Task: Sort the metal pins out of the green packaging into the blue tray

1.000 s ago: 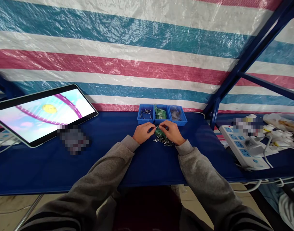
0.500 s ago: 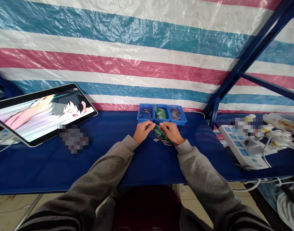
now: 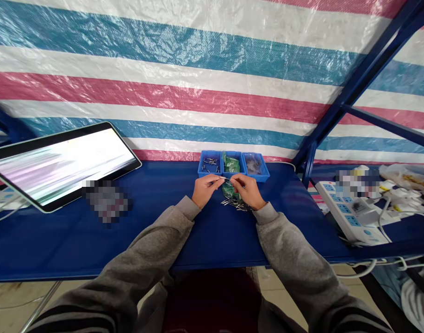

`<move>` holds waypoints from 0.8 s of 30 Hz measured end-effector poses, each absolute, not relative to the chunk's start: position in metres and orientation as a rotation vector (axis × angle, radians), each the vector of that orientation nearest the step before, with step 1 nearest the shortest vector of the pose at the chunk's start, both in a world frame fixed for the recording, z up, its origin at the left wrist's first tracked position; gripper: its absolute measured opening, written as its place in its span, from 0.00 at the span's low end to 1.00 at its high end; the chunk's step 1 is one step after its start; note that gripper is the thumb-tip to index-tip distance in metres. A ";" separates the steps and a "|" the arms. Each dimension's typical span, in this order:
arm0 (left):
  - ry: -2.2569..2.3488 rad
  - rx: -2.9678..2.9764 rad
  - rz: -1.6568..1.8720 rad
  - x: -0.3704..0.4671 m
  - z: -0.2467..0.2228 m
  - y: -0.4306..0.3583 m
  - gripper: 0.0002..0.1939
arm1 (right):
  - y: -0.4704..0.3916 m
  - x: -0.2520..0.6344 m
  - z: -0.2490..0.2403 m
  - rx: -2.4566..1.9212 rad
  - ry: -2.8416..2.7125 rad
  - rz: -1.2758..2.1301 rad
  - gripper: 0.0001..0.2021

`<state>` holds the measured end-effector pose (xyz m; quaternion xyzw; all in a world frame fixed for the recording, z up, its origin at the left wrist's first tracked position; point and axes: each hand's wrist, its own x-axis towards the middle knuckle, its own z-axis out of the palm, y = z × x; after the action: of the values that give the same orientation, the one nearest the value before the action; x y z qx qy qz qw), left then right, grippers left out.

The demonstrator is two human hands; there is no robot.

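My left hand (image 3: pixel 205 189) and my right hand (image 3: pixel 248 190) meet just in front of the blue bins, fingers pinched. Between their fingertips runs a small thin metal rod (image 3: pixel 225 178), held at both ends. Below my right hand lie a green packet (image 3: pixel 227 188) and a pile of thin metal pieces (image 3: pixel 234 202). The left blue bin (image 3: pixel 209 175) holds several similar pieces, the middle one has a green packet (image 3: pixel 232 163), and the right one holds clear plastic bags (image 3: pixel 253 164).
A tablet showing a video (image 3: pixel 66 162) stands at the left, with a blurred item (image 3: pixel 108 202) by it. At the right are a white power strip (image 3: pixel 351 217) with cables, plastic bags (image 3: pixel 406 175) and a blue metal frame (image 3: pixel 337 111).
The rod between my fingertips shows more clearly and darker now. Both hands have stayed in nearly the same place. The picture on the tablet has changed.
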<state>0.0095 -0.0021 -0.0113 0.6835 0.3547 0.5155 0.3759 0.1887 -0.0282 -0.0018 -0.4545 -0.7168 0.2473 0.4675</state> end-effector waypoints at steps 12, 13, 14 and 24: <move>0.917 1.777 1.315 0.008 -0.012 0.000 0.17 | -0.026 0.190 -0.004 -1.246 -1.661 0.470 0.18; 0.937 1.856 1.325 0.007 -0.012 0.001 0.16 | -0.026 0.191 -0.003 -1.242 -1.637 0.457 0.17; 0.952 1.926 1.334 0.006 -0.013 0.002 0.16 | -0.026 0.191 -0.003 -1.235 -1.622 0.450 0.16; 0.959 1.878 1.266 0.004 -0.013 0.002 0.18 | -0.027 0.188 -0.007 -1.110 -1.754 0.561 0.15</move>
<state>0.0039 0.0017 -0.0126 0.7196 0.3674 0.4852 0.3343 0.1882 -0.0266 -0.0066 -0.4540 -0.7177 0.2294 0.4756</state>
